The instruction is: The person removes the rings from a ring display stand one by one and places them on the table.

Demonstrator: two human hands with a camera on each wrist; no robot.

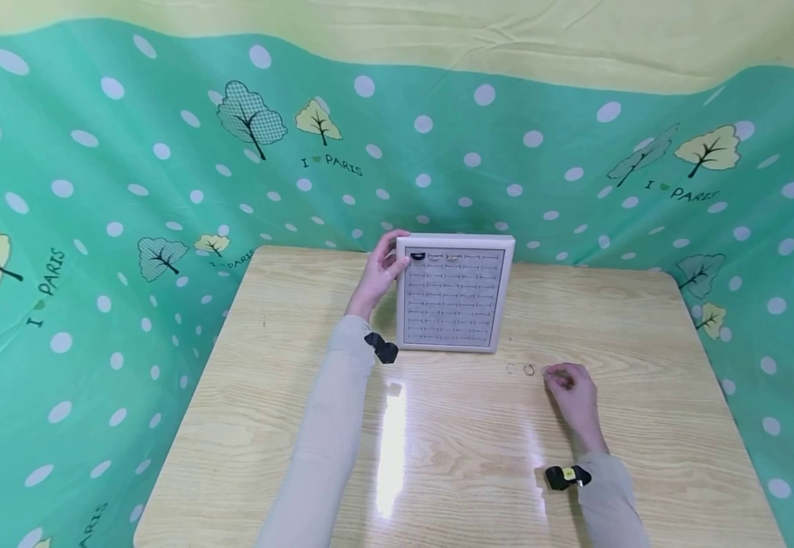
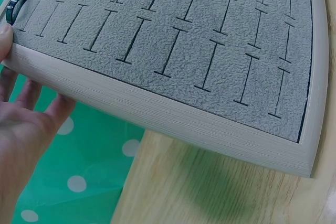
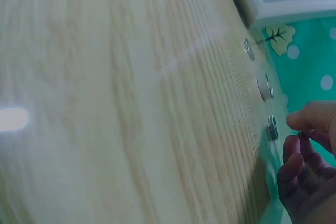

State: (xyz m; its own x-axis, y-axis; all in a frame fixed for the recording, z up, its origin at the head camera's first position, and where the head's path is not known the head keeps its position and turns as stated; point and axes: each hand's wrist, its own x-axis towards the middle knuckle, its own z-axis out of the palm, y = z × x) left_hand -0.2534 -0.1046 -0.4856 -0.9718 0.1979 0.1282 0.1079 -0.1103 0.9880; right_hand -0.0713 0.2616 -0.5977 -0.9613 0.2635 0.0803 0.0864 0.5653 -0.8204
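A ring display board (image 1: 451,304) with a pale frame and grey slotted padding is tilted up at the back of the table. My left hand (image 1: 377,274) grips its upper left edge, thumb in front and fingers behind. In its top row sit a dark ring (image 1: 418,256), a silver-looking ring (image 1: 435,257) and a gold-toned ring (image 1: 453,258). Right of the board, my right hand (image 1: 575,392) pinches a small ring (image 3: 300,134), mostly hidden by the fingertips. Beside it on the table lie three rings, the nearest ring (image 3: 273,128) close to the thumb.
The wooden table (image 1: 266,426) carries the board and the loose rings. A green dotted cloth (image 1: 424,152) hangs behind and along both sides. A bright light reflection crosses the tabletop in front of the board.
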